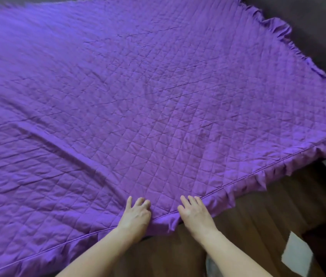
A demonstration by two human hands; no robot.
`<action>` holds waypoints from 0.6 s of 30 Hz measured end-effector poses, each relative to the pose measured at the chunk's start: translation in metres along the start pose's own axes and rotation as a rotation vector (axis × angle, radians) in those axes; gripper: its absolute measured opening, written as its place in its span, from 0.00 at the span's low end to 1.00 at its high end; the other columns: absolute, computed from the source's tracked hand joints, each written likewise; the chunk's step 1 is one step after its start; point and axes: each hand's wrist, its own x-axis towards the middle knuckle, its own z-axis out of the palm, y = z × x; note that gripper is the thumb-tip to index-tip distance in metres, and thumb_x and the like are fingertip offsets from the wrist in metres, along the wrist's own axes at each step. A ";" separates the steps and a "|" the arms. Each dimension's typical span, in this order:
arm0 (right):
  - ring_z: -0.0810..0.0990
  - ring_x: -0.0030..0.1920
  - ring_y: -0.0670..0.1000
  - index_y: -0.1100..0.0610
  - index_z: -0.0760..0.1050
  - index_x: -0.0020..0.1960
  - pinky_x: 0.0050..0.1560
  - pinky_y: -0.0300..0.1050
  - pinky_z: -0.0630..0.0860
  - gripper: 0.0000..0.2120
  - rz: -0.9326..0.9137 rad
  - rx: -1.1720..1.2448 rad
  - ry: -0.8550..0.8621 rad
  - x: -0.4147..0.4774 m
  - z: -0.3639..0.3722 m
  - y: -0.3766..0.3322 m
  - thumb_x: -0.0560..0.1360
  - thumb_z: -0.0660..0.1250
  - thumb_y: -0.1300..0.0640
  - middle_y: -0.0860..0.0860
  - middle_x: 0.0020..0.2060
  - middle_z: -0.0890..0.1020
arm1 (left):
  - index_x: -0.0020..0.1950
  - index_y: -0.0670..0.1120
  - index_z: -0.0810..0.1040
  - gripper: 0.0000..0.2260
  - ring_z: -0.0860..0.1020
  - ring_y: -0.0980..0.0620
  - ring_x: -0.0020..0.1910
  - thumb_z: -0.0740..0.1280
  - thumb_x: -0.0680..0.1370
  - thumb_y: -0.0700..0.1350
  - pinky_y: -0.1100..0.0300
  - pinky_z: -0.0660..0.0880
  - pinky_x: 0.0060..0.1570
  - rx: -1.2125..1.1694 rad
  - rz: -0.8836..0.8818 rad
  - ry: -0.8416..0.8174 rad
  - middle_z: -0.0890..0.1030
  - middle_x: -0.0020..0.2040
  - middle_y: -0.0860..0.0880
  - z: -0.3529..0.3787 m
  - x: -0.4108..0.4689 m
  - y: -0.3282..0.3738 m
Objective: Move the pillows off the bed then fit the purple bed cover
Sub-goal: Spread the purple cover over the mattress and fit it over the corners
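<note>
A purple bed cover [158, 96] lies spread out flat, filling most of the view. It is quilted with stitched lines that cross in a grid of small diamonds. A corded seam and a gathered ruffle run along its edges. The near edge slants from lower left up to the right, and its ruffle hangs over the side. Long creases fan leftward from the middle of that edge. The far left part is blurred.

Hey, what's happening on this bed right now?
A person is fitting the purple bed cover, which lies spread out with some creases. Both hands are at its near ruffled edge: the left hand curls its fingers into the fabric, the right hand rests flat beside it. No pillows are in view.
</note>
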 end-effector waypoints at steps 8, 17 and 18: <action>0.73 0.58 0.57 0.53 0.74 0.56 0.60 0.57 0.65 0.28 -0.060 0.177 -0.121 0.024 -0.041 0.008 0.66 0.46 0.42 0.54 0.57 0.75 | 0.63 0.46 0.71 0.14 0.65 0.43 0.66 0.58 0.78 0.46 0.49 0.69 0.62 -0.355 -0.120 -0.059 0.67 0.66 0.46 -0.018 0.034 -0.020; 0.34 0.73 0.66 0.41 0.38 0.75 0.67 0.74 0.42 0.32 0.067 0.175 -0.233 0.042 -0.006 0.022 0.78 0.52 0.39 0.53 0.75 0.34 | 0.74 0.64 0.40 0.29 0.41 0.34 0.74 0.53 0.80 0.46 0.34 0.53 0.68 -0.215 -0.189 -0.201 0.35 0.77 0.52 0.011 0.044 -0.018; 0.34 0.73 0.67 0.41 0.37 0.75 0.67 0.74 0.41 0.32 0.066 0.150 -0.217 0.037 0.000 0.021 0.78 0.51 0.39 0.54 0.75 0.33 | 0.75 0.63 0.44 0.28 0.42 0.35 0.75 0.52 0.79 0.46 0.35 0.54 0.69 -0.207 -0.144 -0.213 0.35 0.77 0.53 0.013 0.043 -0.023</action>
